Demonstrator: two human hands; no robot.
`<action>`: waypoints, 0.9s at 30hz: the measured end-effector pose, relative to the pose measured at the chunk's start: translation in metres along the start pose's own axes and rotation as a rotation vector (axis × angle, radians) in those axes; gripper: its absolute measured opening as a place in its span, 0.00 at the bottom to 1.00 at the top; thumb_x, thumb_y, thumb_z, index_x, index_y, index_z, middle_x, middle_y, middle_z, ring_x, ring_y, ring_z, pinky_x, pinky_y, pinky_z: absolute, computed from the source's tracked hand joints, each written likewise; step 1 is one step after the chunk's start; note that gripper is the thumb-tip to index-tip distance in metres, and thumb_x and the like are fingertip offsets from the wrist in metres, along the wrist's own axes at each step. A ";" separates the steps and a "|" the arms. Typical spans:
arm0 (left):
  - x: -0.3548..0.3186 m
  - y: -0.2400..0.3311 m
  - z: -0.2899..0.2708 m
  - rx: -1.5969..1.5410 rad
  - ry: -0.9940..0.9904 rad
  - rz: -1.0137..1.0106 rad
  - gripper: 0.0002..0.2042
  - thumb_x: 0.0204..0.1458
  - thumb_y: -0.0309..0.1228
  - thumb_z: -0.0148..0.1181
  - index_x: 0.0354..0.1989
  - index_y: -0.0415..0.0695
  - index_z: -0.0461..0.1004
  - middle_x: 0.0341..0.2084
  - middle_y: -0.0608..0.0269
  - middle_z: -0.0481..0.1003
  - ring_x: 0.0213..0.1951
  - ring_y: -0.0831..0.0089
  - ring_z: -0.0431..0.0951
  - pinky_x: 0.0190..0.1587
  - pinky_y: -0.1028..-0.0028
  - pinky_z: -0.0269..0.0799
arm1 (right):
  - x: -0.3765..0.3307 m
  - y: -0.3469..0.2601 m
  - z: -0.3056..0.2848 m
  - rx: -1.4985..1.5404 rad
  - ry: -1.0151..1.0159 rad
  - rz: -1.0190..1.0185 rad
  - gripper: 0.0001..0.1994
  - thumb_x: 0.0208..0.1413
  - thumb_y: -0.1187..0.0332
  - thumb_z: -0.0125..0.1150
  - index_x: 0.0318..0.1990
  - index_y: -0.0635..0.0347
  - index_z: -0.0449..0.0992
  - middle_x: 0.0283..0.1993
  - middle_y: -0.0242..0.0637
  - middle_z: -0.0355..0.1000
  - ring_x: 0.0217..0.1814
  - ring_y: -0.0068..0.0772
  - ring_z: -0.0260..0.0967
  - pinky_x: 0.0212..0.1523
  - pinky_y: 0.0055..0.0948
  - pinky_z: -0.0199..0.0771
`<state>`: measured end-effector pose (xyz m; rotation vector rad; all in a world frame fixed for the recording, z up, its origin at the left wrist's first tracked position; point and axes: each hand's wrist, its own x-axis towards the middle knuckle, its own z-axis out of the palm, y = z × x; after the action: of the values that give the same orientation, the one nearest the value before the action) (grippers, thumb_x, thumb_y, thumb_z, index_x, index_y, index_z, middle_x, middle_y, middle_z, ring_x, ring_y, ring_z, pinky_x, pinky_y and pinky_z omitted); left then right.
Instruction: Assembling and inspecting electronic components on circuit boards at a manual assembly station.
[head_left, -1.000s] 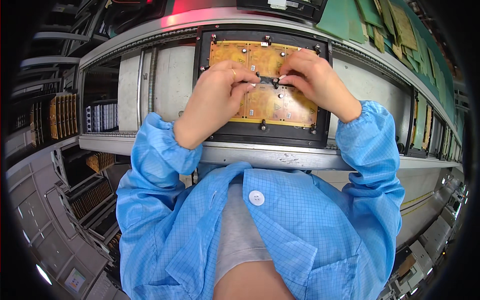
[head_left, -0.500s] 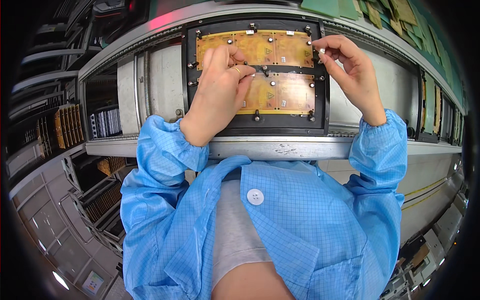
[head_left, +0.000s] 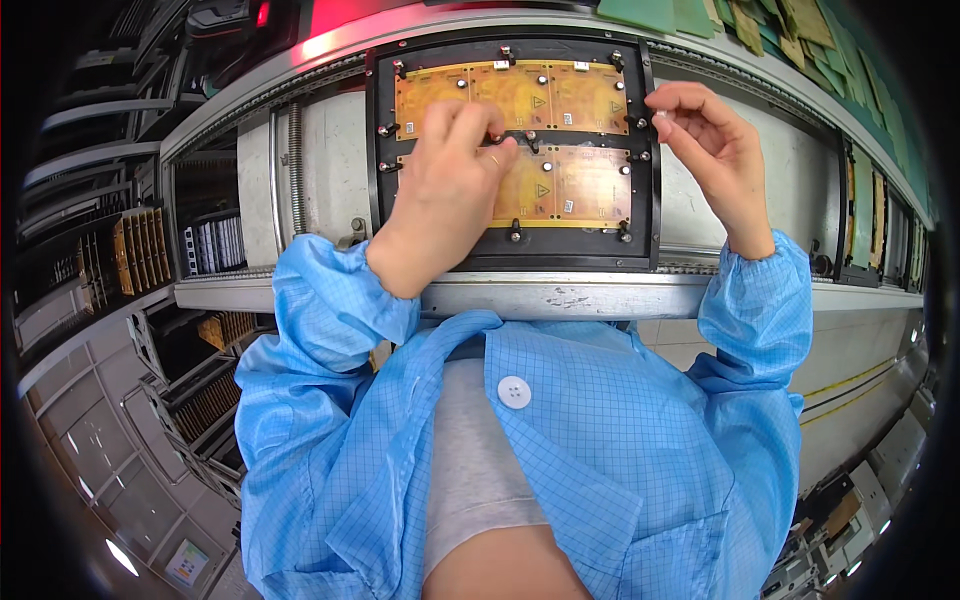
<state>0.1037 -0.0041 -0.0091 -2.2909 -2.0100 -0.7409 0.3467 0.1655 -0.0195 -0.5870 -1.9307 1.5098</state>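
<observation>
A big black frame lies flat in front of the person. Two yellow boards are inside it. The far board sits in the far half of the frame, and the near board sits in the near half. A dark strip of the frame runs between them. Small black clips stand around the boards, along the frame's edges. One middle clip stands near the middle of the frame, on the strip.

The left hand is over the left part of the frame and hides some of both boards. Its thumb and fingertips are close together near the frame's middle, just beside the middle clip. I cannot tell if that grip has anything in it.

The right hand is at the frame's right edge. Its grip is pinched on a tiny white bit, with the thumb on one side and a finger on the other.

A silver rail runs along the near side of the frame. A shiny metal coil is to the left of the frame. Green sheets lie past the frame's far right corner.
</observation>
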 end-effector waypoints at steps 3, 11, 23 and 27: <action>-0.008 0.005 0.003 0.090 0.014 0.053 0.09 0.46 0.19 0.67 0.37 0.38 0.82 0.46 0.56 0.72 0.50 0.53 0.69 0.52 0.63 0.71 | -0.003 -0.012 0.004 0.050 0.031 0.150 0.08 0.61 0.80 0.61 0.47 0.69 0.79 0.52 0.37 0.74 0.50 0.23 0.71 0.49 0.23 0.72; 0.005 -0.009 0.004 -0.065 0.048 -0.007 0.13 0.42 0.24 0.64 0.39 0.41 0.81 0.46 0.53 0.69 0.54 0.52 0.66 0.57 0.58 0.66 | -0.006 -0.038 0.034 -0.454 -0.083 0.011 0.08 0.54 0.84 0.63 0.41 0.67 0.82 0.44 0.39 0.77 0.45 0.28 0.75 0.47 0.25 0.75; -0.028 -0.058 -0.054 -0.126 0.041 -0.226 0.09 0.47 0.18 0.65 0.37 0.40 0.80 0.39 0.60 0.75 0.50 0.56 0.68 0.54 0.64 0.68 | 0.005 -0.025 0.053 -0.654 -0.138 -0.050 0.09 0.53 0.82 0.65 0.42 0.65 0.79 0.38 0.40 0.77 0.39 0.35 0.78 0.39 0.28 0.77; -0.040 -0.053 -0.055 -0.128 0.012 -0.264 0.09 0.47 0.19 0.66 0.38 0.39 0.80 0.39 0.60 0.75 0.50 0.56 0.68 0.54 0.65 0.68 | 0.005 -0.024 0.052 -0.645 -0.127 -0.031 0.08 0.54 0.82 0.66 0.41 0.65 0.78 0.38 0.39 0.76 0.37 0.34 0.78 0.38 0.27 0.77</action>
<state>0.0325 -0.0491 0.0100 -2.0974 -2.3540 -0.9188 0.3070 0.1265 -0.0042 -0.7331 -2.5218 0.8971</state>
